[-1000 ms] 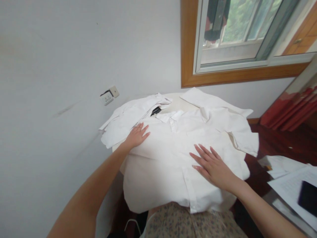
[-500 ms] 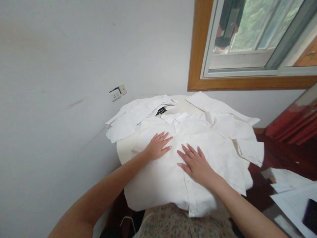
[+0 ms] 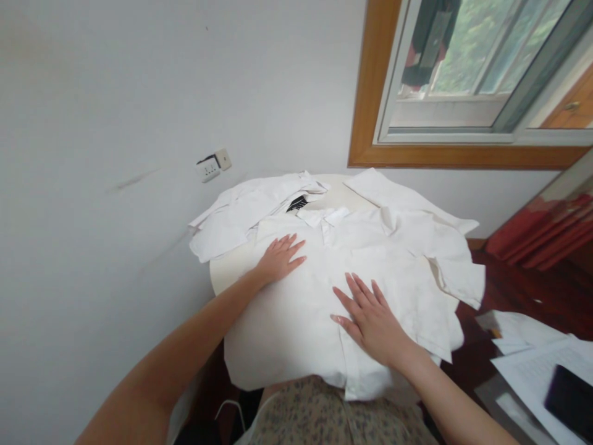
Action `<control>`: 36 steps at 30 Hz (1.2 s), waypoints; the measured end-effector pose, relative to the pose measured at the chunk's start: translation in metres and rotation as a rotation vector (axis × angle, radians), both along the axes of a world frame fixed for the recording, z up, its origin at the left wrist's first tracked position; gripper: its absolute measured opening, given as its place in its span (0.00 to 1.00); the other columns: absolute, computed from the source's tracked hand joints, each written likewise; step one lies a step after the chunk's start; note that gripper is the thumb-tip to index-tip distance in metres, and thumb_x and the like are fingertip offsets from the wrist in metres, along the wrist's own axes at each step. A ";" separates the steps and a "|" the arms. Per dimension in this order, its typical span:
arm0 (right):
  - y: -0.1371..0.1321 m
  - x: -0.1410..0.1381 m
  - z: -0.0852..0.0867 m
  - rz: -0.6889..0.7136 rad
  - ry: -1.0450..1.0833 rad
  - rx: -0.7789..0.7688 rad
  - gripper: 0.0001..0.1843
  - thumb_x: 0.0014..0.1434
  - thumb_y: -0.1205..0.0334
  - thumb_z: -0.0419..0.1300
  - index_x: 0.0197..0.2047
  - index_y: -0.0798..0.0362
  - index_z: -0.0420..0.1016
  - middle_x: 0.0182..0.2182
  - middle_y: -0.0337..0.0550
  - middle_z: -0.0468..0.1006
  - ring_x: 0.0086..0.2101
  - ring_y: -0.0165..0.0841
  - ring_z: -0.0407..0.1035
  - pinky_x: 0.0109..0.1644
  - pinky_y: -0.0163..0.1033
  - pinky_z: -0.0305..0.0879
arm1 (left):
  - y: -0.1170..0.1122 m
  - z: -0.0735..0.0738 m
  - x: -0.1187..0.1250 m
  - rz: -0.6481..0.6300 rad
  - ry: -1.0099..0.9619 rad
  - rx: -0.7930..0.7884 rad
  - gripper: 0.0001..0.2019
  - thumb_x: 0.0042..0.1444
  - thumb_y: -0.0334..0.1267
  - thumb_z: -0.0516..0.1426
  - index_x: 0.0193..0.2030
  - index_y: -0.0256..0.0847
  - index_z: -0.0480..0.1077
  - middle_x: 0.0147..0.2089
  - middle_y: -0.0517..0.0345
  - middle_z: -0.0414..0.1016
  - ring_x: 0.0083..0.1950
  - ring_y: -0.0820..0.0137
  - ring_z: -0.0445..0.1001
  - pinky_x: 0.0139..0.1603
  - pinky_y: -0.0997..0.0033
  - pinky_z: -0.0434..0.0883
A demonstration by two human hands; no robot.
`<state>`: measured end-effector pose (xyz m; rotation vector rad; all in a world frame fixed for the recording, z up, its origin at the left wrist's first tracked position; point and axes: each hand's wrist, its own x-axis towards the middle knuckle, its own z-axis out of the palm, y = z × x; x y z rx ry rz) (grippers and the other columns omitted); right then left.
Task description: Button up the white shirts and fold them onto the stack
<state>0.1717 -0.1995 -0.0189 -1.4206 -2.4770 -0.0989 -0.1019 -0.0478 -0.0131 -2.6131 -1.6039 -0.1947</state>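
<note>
A white button-up shirt (image 3: 398, 272) lies spread face up over a small round white table (image 3: 227, 275), its hem hanging off the near edge. My left hand (image 3: 278, 258) lies flat on the shirt's left side, fingers stretched out. My right hand (image 3: 368, 318) rests flat beside the button placket near the middle, fingers spread. Neither hand holds anything. A second white garment (image 3: 241, 213) is crumpled at the table's far left, with a dark label (image 3: 295, 203) showing.
The table stands against a white wall with a socket (image 3: 212, 165). A wood-framed window (image 3: 370, 93) is at the upper right. Papers (image 3: 528, 364) and a black phone (image 3: 569, 402) lie at the lower right over a dark red floor.
Both hands have slid over the shirt: first together toward the middle, then a little apart, the left up and leftward, the right down toward me. The view shifted slightly.
</note>
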 end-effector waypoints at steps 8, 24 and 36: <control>-0.001 0.001 0.001 0.013 0.027 0.006 0.30 0.67 0.46 0.47 0.68 0.46 0.57 0.69 0.52 0.47 0.67 0.45 0.43 0.66 0.61 0.46 | -0.041 0.023 0.066 -0.174 -0.121 0.036 0.25 0.65 0.49 0.46 0.68 0.50 0.55 0.71 0.52 0.54 0.71 0.57 0.53 0.67 0.44 0.55; 0.028 0.107 0.028 -0.414 0.209 0.228 0.18 0.65 0.61 0.50 0.47 0.55 0.79 0.46 0.50 0.80 0.45 0.38 0.74 0.53 0.42 0.67 | -0.062 0.004 0.075 -0.326 -0.080 0.036 0.25 0.66 0.54 0.44 0.68 0.56 0.56 0.72 0.57 0.53 0.73 0.57 0.48 0.70 0.45 0.46; 0.020 0.157 0.024 -0.940 -0.121 -0.007 0.24 0.64 0.43 0.51 0.47 0.52 0.77 0.36 0.52 0.81 0.35 0.43 0.76 0.32 0.39 0.64 | -0.060 0.001 0.076 -0.335 -0.099 0.069 0.25 0.66 0.52 0.45 0.68 0.56 0.57 0.72 0.57 0.54 0.72 0.57 0.50 0.69 0.45 0.49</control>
